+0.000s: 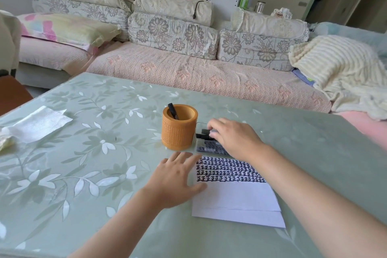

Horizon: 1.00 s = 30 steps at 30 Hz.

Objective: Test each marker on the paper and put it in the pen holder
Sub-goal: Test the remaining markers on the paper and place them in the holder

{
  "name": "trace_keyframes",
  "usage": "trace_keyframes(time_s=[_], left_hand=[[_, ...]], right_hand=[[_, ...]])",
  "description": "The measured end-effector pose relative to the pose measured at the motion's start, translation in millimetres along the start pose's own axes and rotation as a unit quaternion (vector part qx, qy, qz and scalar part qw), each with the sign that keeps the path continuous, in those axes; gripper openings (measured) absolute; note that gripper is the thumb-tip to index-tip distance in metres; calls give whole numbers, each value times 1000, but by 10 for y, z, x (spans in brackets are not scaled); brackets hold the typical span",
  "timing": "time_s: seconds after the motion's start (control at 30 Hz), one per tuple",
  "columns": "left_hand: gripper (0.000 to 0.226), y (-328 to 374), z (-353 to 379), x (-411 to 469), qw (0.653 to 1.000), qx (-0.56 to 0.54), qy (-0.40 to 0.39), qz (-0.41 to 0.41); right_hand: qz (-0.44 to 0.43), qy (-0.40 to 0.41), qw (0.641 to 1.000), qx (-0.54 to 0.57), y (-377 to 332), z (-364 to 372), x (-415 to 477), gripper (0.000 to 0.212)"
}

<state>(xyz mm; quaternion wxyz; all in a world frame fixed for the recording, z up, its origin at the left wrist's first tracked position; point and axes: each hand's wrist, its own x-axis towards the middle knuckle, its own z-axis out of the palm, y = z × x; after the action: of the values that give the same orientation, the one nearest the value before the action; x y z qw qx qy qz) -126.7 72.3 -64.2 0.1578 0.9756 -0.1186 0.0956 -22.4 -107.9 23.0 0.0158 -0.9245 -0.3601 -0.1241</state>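
Observation:
An orange cylindrical pen holder [179, 130] stands mid-table with one black marker [173, 111] leaning inside it. Right of it lies a clear box of black markers [209, 147], partly hidden by my right hand [233, 138]. That hand reaches into the box, fingers curled around a black marker [202, 136] whose tip points at the holder. White paper [234, 192] lies in front of the box, its upper part filled with rows of dark blue characters. My left hand [176, 180] rests flat and spread on the table, its thumb on the paper's left edge.
The table [94, 174] has a green floral cover. A white tissue [39, 123] lies at its far left. A sofa [188, 73] with cushions and a cream blanket [343, 75] runs behind the table's far edge.

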Motion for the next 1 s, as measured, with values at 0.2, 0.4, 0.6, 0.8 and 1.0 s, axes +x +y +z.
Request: trace_keyframes(time_s=[0.2,0.4,0.6,0.8,1.0], left_hand=[[47,115,-94,28,989,-91,116,12],[27,259,-64,0,986,-98,119,64],[8,186,-123,58,983,-95,153,25],[7,155,-127,65,980,-124,154,13],[32,251,-126,61,981,-154,108,47]], right_hand=[[84,-45,983,157,-104,79,-549,18],[82,-86,958,261,-136,140,-746,36],[142,-70,935,317,-63,188,-736,24],[189,14,794,578,-77,132,-705,12],[185,29,720,668,-184,195,-625,6]])
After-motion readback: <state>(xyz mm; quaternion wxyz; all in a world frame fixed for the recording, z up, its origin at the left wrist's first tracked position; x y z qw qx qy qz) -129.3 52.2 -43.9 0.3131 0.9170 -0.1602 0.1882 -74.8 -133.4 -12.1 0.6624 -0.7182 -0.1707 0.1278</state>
